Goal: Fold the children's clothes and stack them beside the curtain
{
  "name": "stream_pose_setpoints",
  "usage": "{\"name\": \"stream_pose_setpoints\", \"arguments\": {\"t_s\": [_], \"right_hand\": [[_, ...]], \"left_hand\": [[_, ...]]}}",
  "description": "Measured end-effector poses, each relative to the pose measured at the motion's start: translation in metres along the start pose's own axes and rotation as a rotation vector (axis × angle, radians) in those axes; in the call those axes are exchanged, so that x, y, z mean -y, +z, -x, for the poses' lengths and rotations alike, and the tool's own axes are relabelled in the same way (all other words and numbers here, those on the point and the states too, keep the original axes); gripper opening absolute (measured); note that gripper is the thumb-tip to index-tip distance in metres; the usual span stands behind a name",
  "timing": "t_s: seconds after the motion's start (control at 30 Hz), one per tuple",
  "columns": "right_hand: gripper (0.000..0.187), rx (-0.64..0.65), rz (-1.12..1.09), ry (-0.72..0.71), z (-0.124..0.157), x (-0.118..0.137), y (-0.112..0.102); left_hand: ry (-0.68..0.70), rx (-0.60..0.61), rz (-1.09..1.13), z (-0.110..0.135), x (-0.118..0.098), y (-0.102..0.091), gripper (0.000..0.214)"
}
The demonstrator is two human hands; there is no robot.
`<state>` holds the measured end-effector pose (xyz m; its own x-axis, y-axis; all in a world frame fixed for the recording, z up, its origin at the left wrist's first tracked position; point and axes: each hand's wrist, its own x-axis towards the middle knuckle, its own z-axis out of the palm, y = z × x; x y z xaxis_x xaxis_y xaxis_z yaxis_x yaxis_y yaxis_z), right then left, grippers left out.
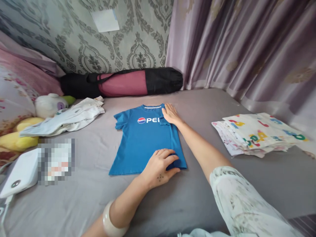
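A blue T-shirt lies front up on the bed, its collar away from me. Its right side is folded inward, so the sleeve on that side rests over the chest print and covers the end of the lettering. The left sleeve still sticks out. My right hand lies flat at the shoulder, on the folded edge beside the collar. Near the hem, my left hand rests on the lower right of the shirt, fingers slightly bent and thumb apart. Neither hand grips the cloth visibly.
Printed folded clothes are stacked at the right. At the left lie a pale crumpled garment, plush toys and a white power bank with a cable. A long black and pink bag lies along the wall.
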<state>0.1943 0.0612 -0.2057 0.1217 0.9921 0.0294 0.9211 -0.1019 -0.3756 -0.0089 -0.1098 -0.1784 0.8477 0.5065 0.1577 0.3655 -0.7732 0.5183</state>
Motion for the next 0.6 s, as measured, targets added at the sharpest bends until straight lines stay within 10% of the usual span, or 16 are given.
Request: {"name": "stream_pose_setpoints", "arguments": {"t_s": [0.6], "right_hand": [[0.072,0.036,0.178,-0.072,0.026,0.0,0.017]], "left_hand": [[0.217,-0.108,0.083,-0.004,0.001,0.008,0.023]]}}
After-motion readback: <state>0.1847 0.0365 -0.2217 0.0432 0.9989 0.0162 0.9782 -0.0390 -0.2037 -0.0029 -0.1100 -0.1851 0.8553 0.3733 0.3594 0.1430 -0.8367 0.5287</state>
